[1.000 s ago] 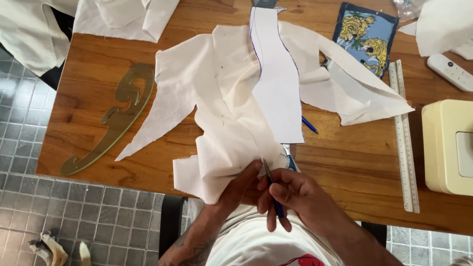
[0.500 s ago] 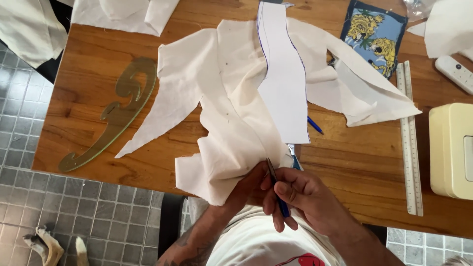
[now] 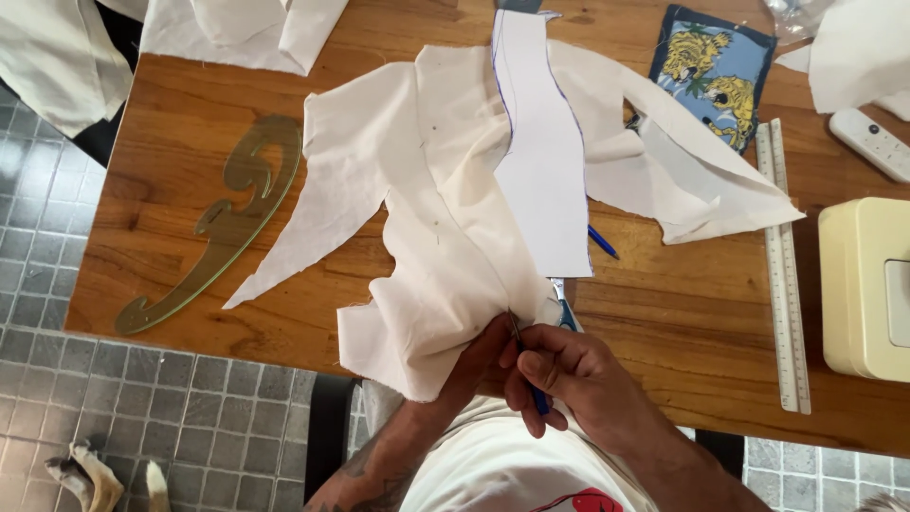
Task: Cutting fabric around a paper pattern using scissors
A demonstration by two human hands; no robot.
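The right hand [image 3: 559,374] was observed at lower centre of the frame, fingers closed around a slim blue-handled tool [image 3: 529,365] whose metal tip pointed up and left into the hem of the cream woven fabric piece [image 3: 445,256]. The left hand [image 3: 479,356] was largely hidden beneath that cloth edge; whether it was pinching or lying flat could not be told. The fabric lay directly above and left of both hands, its long axis running from the lower centre toward the upper centre, and contact was made at its lower right corner. The right hand was noted as the nearer to the tool tip. A white paper pattern strip [image 3: 540,161] was laid over the cloth. The surface was a brown wooden table [image 3: 171,209], also bearing a translucent green French curve [image 3: 223,223] at left and a long clear ruler [image 3: 782,275] at right. Grey tiled floor [image 3: 142,427] was recorded below
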